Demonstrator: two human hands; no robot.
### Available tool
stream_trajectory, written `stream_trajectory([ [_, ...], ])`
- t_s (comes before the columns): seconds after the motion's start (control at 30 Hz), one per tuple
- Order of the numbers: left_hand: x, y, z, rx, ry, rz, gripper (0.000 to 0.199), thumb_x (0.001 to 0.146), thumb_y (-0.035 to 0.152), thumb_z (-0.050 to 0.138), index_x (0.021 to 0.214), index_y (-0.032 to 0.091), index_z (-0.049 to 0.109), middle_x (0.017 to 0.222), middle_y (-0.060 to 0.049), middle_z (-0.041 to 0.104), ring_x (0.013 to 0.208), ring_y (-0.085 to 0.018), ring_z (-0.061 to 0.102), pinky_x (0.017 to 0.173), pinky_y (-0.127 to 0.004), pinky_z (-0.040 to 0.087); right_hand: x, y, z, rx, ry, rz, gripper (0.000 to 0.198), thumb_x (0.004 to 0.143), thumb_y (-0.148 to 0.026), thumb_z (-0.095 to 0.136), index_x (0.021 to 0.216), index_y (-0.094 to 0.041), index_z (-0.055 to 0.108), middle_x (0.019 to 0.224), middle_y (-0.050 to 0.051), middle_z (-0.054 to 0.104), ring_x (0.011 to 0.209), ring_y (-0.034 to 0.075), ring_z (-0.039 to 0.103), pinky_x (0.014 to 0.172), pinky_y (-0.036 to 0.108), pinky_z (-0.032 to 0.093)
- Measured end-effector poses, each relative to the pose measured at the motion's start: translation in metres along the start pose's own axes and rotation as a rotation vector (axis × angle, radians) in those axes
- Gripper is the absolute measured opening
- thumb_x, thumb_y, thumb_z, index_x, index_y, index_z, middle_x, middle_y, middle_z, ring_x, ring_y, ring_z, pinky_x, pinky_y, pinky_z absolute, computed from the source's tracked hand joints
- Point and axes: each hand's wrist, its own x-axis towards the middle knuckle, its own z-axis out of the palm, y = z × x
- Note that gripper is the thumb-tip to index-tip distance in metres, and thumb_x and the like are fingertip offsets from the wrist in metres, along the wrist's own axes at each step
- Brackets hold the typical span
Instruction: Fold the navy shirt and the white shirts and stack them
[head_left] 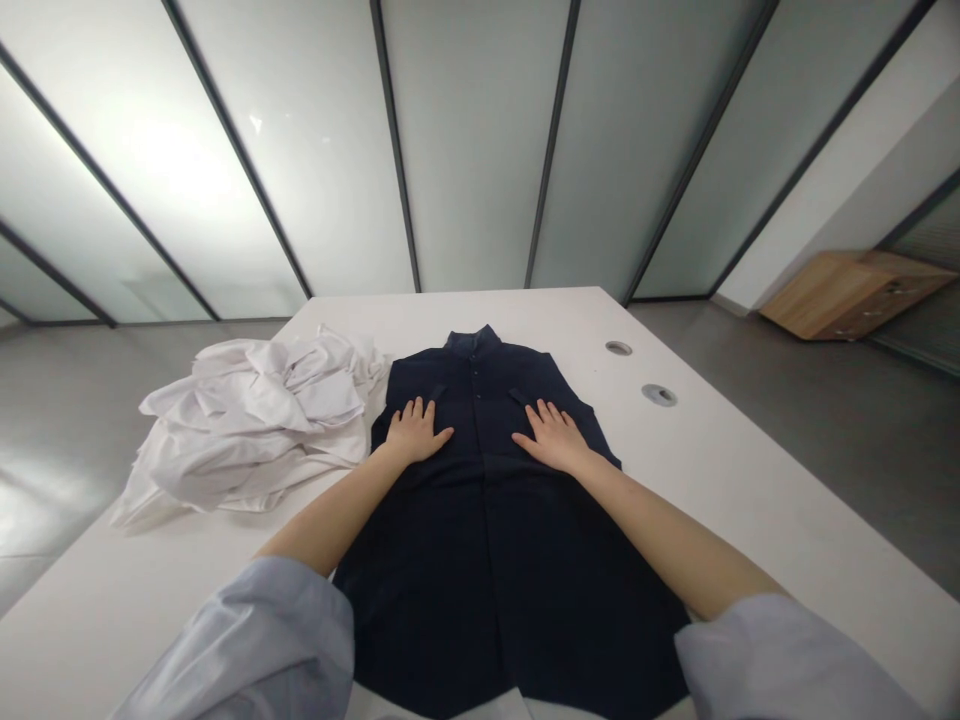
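A dark navy sleeveless garment with a stand collar, like a vest, lies front side up on the white table. Its collar points away from me and a buttoned front runs down the middle. My left hand rests flat on the left chest area, fingers spread, just below a small slanted pocket strip. On the other side of the buttons, my right hand lies flat on the cloth in the same way, its fingers apart. Neither hand grips the fabric.
A crumpled heap of white cloth sits to the left, touching or nearly touching the vest and overhanging the table edge. Two round grommets are set in the tabletop at right. Frosted glass panels stand behind; a wooden cabinet is far right.
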Motion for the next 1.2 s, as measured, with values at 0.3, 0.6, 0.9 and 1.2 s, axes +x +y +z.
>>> stream_trajectory([
  [0.3,0.052,0.014,-0.025,-0.033,0.096,0.046,0.077,0.092,0.064,0.025,0.152,0.016,0.028,0.158,-0.015,0.025,0.145,-0.033,0.022,0.115,-0.047,0.021,0.063,-0.007,-0.03,0.024,0.105,-0.01,0.073,0.093,-0.062,0.03,0.149,-0.014,0.035,0.157,0.016,0.029,0.144,0.032,0.024,0.114,0.048,0.023],
  [0.6,0.063,0.01,0.001,-0.086,0.046,0.052,0.077,0.092,0.065,0.019,0.153,0.018,0.026,0.161,-0.011,0.018,0.148,-0.029,0.015,0.118,-0.047,0.016,0.072,-0.002,-0.009,0.026,0.024,-0.023,0.072,0.095,-0.059,0.025,0.152,-0.014,0.031,0.159,0.015,0.023,0.146,0.03,0.019,0.117,0.046,0.017],
  [0.9,0.031,0.023,-0.001,-0.054,-0.001,0.037,0.076,0.093,0.062,0.018,0.154,0.016,0.024,0.161,-0.014,0.016,0.147,-0.032,0.015,0.116,-0.052,0.017,0.038,-0.009,-0.003,0.018,-0.008,-0.009,0.076,0.095,-0.062,0.019,0.153,-0.014,0.028,0.16,0.014,0.02,0.147,0.03,0.015,0.117,0.047,0.013],
  [1.2,0.025,0.019,-0.028,-0.115,-0.149,0.079,0.073,0.089,0.061,0.035,0.144,0.014,0.042,0.151,-0.019,0.038,0.137,-0.037,0.039,0.106,-0.05,0.036,0.021,-0.003,-0.019,0.046,-0.061,-0.052,0.075,0.091,-0.065,0.034,0.148,-0.016,0.04,0.154,0.016,0.033,0.142,0.034,0.029,0.112,0.049,0.027],
])
